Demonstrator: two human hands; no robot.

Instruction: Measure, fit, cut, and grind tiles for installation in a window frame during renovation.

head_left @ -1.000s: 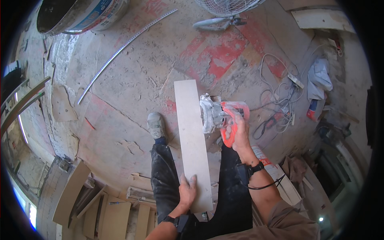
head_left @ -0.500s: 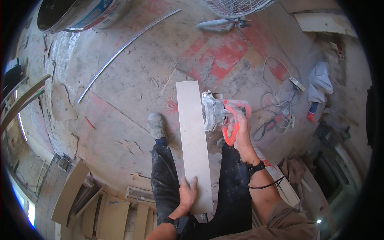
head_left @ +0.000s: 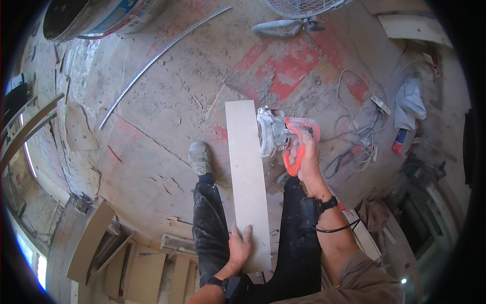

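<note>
A long pale beige tile plank (head_left: 246, 172) lies lengthwise over my lap, its far end pointing away from me. My left hand (head_left: 239, 245) presses flat on its near end and holds it steady. My right hand (head_left: 305, 154) grips the orange handle of a dusty grey power cutter (head_left: 277, 134). The cutter sits against the plank's right edge near its far end. A black cord runs from my right wrist, which wears a dark watch. My legs in dark, dusty trousers flank the plank, and my grey shoe (head_left: 201, 158) rests on the floor to its left.
The dusty concrete floor (head_left: 152, 126) has red paint patches. A thin metal strip (head_left: 157, 58) lies far left, a bucket (head_left: 96, 17) top left, a fan base (head_left: 291, 23) top centre. Tangled cables (head_left: 357, 137) and a rag (head_left: 410, 104) lie right. Cut plank pieces (head_left: 131, 258) are stacked lower left.
The cutter in my right hand has shifted slightly toward the far end of the plank. My left hand stays on the near end.
</note>
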